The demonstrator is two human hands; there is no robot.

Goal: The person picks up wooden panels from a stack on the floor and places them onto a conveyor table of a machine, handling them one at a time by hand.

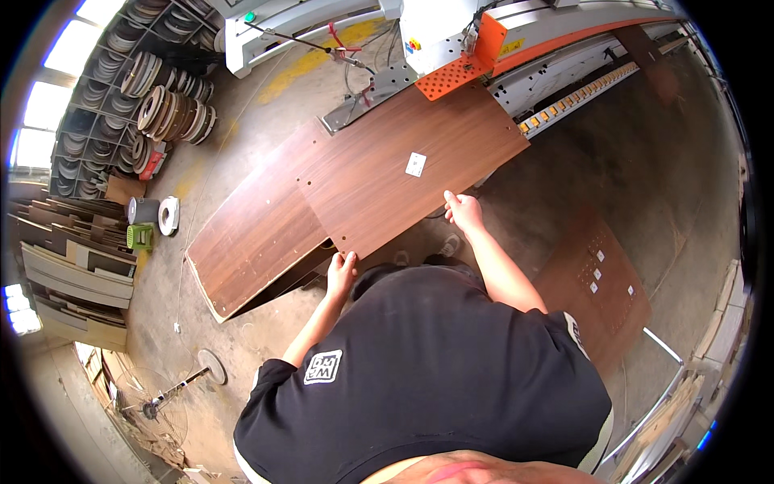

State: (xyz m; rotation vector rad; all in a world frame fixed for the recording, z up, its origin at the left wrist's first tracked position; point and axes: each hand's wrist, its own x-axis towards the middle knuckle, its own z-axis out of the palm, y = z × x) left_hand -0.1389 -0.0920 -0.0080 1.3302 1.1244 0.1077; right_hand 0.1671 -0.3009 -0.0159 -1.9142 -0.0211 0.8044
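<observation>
A brown wood-grain board (379, 173) with a white label and small holes lies at a slant in front of me. My left hand (342, 273) is closed on its near left corner, thumb and fingertips at the edge. Farther right, my right hand (462, 211) pinches the near long edge of the same board. The board's left end overlaps a stack of similar brown panels (258, 226). Its far right part reaches the machine's perforated orange plate (451, 77).
A white and orange machine (439, 32) with a roller track (580, 97) runs along the back. More labelled brown panels (597, 282) are at right. Rolls of edge banding (165, 113) fill a rack at far left; a standing fan (161, 403) is at lower left.
</observation>
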